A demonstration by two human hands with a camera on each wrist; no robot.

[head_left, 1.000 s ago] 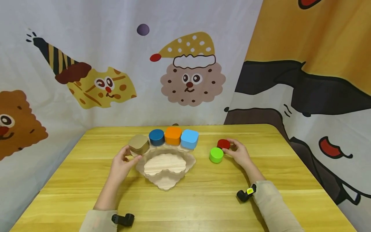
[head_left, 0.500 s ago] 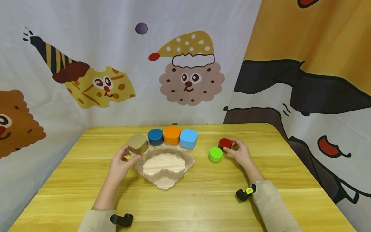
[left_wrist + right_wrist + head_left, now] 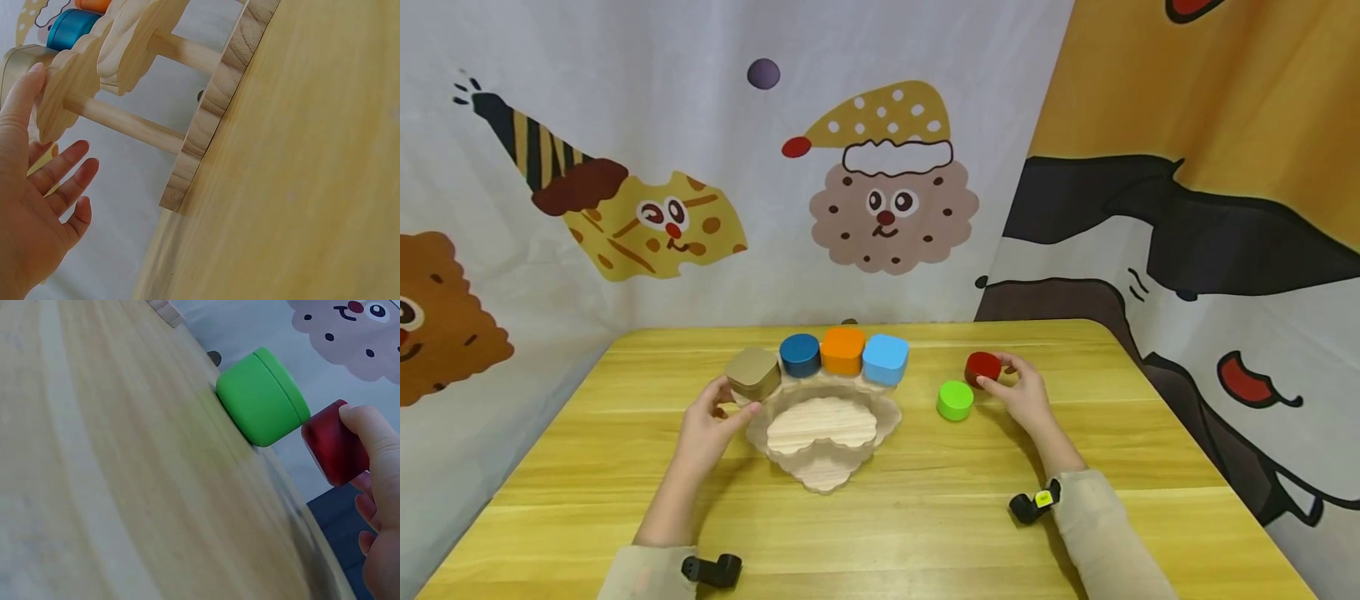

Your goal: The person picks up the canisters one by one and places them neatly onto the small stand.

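My left hand [image 3: 703, 429] holds the scalloped edge of a tiered wooden stand [image 3: 826, 473] between thumb and index finger, beside the tan block [image 3: 752, 372] on top. In the left wrist view, the thumb of that hand [image 3: 28, 231] lies on the upper tier [image 3: 72, 87]; the other fingers are loosely bent. Blue [image 3: 800, 356], orange [image 3: 843, 351] and light blue [image 3: 885, 360] blocks line the stand's back edge. My right hand [image 3: 1028, 400] pinches a red block [image 3: 982, 369], which the right wrist view shows slightly raised beside the green block [image 3: 259, 400].
The green block [image 3: 955, 401] stands on the wooden table [image 3: 925, 533], right of the stand. A curtain [image 3: 692, 75] printed with cartoon figures hangs behind the table's far edge. Each sleeve cuff carries a small black device, one at left [image 3: 712, 571] and one at right [image 3: 1033, 502].
The red block, pinched in my right hand, has shifted slightly right and away from the green block. My left hand keeps its hold on the stand. The head view has turned slightly right.
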